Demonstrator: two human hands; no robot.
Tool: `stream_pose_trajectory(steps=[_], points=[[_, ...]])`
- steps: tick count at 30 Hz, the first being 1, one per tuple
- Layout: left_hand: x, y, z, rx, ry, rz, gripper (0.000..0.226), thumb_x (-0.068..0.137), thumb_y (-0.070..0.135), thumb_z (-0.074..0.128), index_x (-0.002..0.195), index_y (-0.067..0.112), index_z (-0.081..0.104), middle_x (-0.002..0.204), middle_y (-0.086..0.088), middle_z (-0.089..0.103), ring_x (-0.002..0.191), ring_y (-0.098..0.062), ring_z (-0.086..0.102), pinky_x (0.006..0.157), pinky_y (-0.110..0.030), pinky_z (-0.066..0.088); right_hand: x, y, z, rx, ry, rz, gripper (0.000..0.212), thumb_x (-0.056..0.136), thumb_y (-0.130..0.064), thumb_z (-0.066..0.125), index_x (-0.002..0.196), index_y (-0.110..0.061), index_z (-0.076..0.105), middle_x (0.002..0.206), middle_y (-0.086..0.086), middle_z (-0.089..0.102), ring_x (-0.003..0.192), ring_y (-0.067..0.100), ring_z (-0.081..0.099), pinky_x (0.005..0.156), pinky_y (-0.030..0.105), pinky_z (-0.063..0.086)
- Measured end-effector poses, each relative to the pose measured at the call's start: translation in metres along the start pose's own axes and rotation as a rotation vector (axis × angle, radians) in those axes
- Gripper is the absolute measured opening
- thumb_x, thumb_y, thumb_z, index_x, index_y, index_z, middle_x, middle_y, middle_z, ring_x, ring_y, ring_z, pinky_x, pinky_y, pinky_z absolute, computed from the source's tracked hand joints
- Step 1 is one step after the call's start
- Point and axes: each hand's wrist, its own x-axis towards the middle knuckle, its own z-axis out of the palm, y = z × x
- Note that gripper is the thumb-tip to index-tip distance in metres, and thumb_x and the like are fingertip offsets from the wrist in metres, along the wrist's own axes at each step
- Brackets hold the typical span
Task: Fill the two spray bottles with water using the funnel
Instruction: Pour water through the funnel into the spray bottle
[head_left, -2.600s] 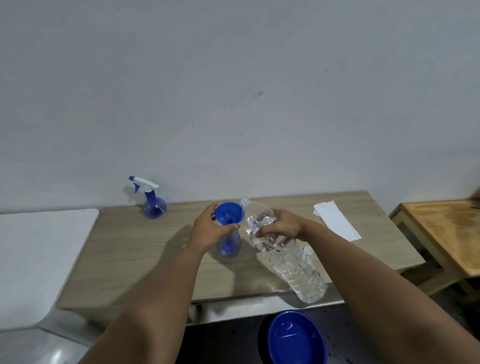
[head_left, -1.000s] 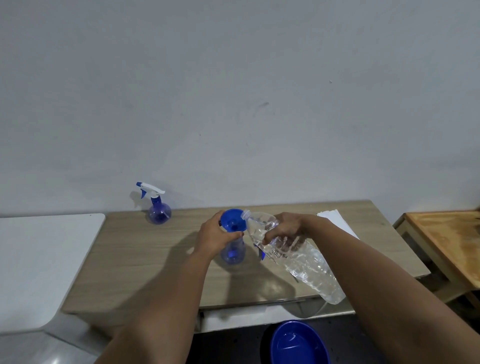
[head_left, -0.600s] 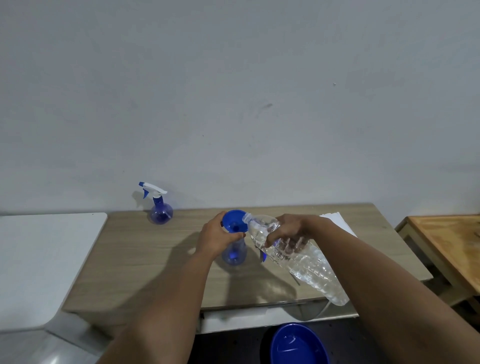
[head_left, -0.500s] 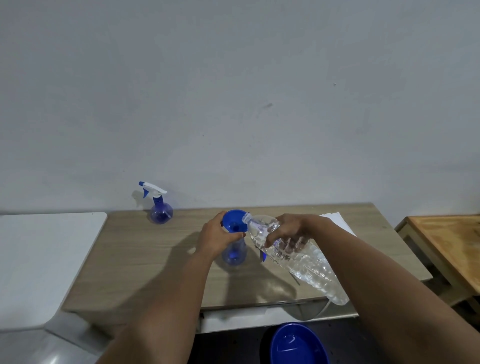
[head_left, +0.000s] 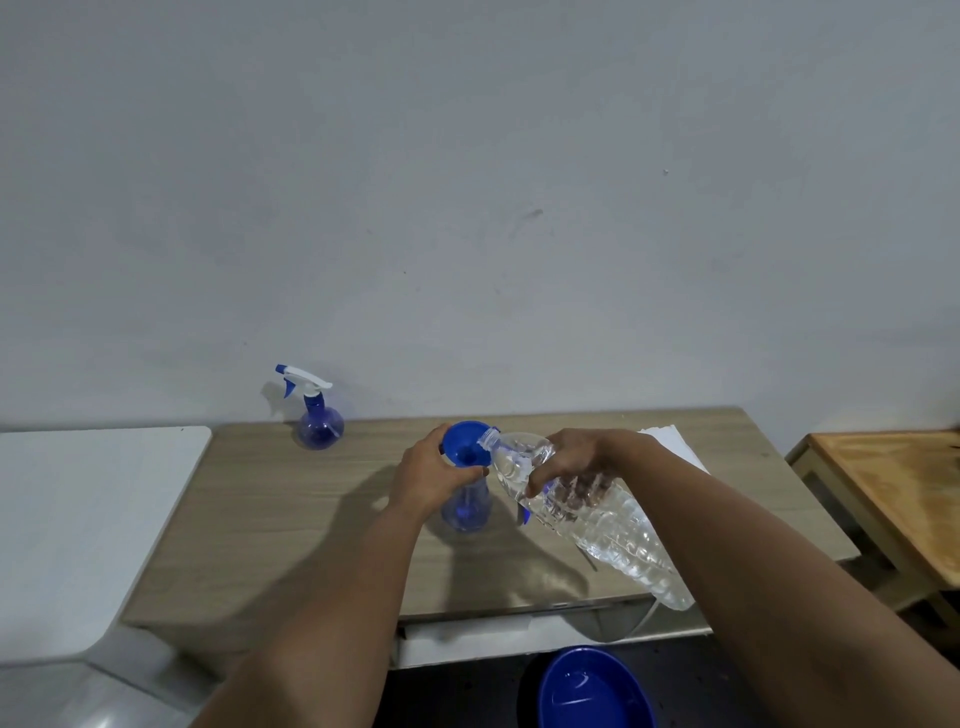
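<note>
A blue funnel (head_left: 464, 446) sits in the neck of an open blue spray bottle (head_left: 466, 506) in the middle of the wooden table (head_left: 291, 519). My left hand (head_left: 428, 478) grips the funnel and the bottle's neck. My right hand (head_left: 574, 457) holds a large clear water bottle (head_left: 597, 519) near its shoulder, tilted with its open mouth over the funnel's rim. A second blue spray bottle (head_left: 317, 421) with its white trigger head on stands at the table's back left, by the wall.
A small blue part (head_left: 523, 514) lies on the table behind the water bottle. White paper (head_left: 675, 441) lies at the back right. A blue basin (head_left: 592, 691) sits on the floor below the front edge. A white surface (head_left: 78, 519) stands left, a wooden table (head_left: 904, 499) right.
The water bottle's base has risen, so it tilts more steeply towards the funnel. The view has shifted a little. Both hands keep their grips.
</note>
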Motion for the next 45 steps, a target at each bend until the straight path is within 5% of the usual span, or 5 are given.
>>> stream_pose_trajectory(steps=[16, 20, 31, 38, 45], points=[[-0.003, 0.003, -0.001, -0.005, 0.002, -0.005, 0.05, 0.054, 0.046, 0.086, 0.092, 0.059, 0.057, 0.089, 0.034, 0.068, 0.086, 0.014, 0.061, 0.071, -0.016, 0.047, 0.003, 0.005, -0.002, 0.02, -0.02, 0.02, 0.036, 0.072, -0.036, 0.092, 0.098, -0.022, 0.073, 0.091, 0.007, 0.072, 0.061, 0.018, 0.066, 0.054, 0.026, 0.054], [-0.001, 0.002, -0.001, -0.015, -0.001, -0.002, 0.052, 0.055, 0.043, 0.087, 0.099, 0.052, 0.06, 0.092, 0.03, 0.069, 0.089, 0.009, 0.063, 0.075, -0.021, 0.051, 0.002, 0.006, -0.002, 0.036, -0.007, 0.016, 0.029, 0.074, -0.033, 0.092, 0.093, -0.023, 0.073, 0.082, -0.001, 0.073, 0.048, 0.008, 0.067, 0.045, 0.019, 0.051], [0.0, -0.001, -0.001, 0.001, -0.001, 0.009, 0.057, 0.055, 0.044, 0.088, 0.106, 0.045, 0.063, 0.094, 0.026, 0.071, 0.089, 0.006, 0.064, 0.075, -0.022, 0.052, 0.004, 0.005, -0.002, -0.021, -0.031, 0.023, 0.037, 0.073, -0.041, 0.091, 0.099, -0.028, 0.069, 0.094, -0.001, 0.072, 0.072, 0.015, 0.068, 0.053, 0.022, 0.053], [-0.001, 0.0, -0.001, -0.008, -0.008, 0.022, 0.053, 0.057, 0.044, 0.085, 0.106, 0.043, 0.066, 0.093, 0.026, 0.072, 0.088, 0.007, 0.065, 0.076, -0.022, 0.051, -0.003, 0.003, 0.0, 0.053, 0.01, 0.006, 0.035, 0.074, -0.03, 0.092, 0.097, -0.018, 0.069, 0.056, -0.006, 0.068, 0.043, 0.015, 0.063, 0.042, 0.022, 0.048], [-0.002, 0.003, -0.002, 0.013, -0.002, 0.016, 0.058, 0.056, 0.047, 0.088, 0.109, 0.044, 0.065, 0.096, 0.026, 0.071, 0.093, 0.004, 0.065, 0.08, -0.023, 0.052, -0.003, 0.017, 0.009, 0.269, 0.142, -0.079, 0.054, 0.075, -0.031, 0.092, 0.12, -0.027, 0.062, 0.083, 0.004, 0.074, 0.06, 0.018, 0.069, 0.059, 0.027, 0.054]])
